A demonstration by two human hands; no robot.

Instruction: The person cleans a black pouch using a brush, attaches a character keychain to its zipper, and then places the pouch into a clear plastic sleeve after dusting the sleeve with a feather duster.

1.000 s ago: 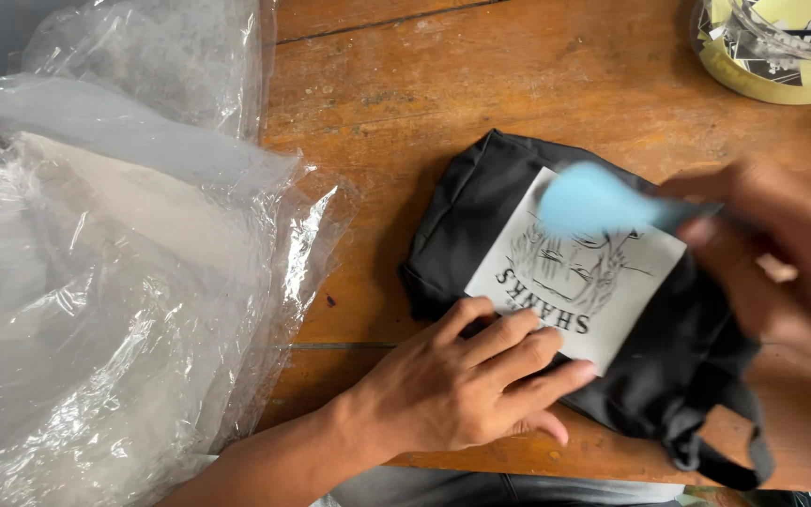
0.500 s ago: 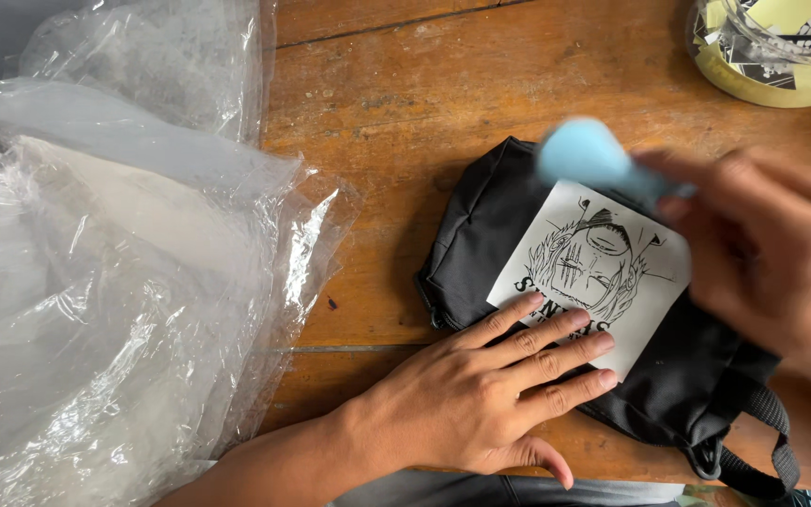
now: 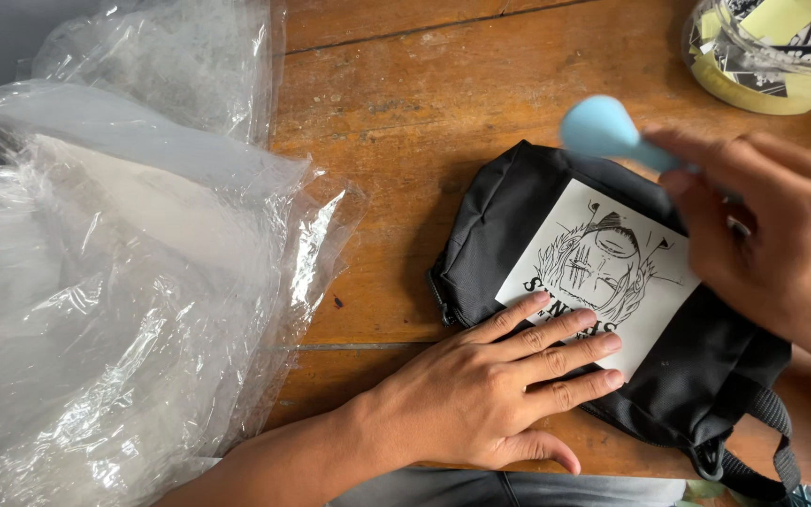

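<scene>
Wooden table [image 3: 405, 113] holds a black bag [image 3: 518, 216]. Left hand [image 3: 481, 394] lies flat on its white picture [image 3: 603, 272]. Right hand [image 3: 781, 235], blurry, pinches a blue tool [image 3: 603, 127], handle hidden.

Soft daylight, plastic glare, motion-blurred right hand [image 3: 781, 235]

blue scraper [image 3: 603, 127] lifted off white print [image 3: 603, 272]

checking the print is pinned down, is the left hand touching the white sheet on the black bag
Touching. In the head view the left hand lies flat with its fingers spread over the lower edge of the white sheet, pressing it onto the black bag.
</scene>
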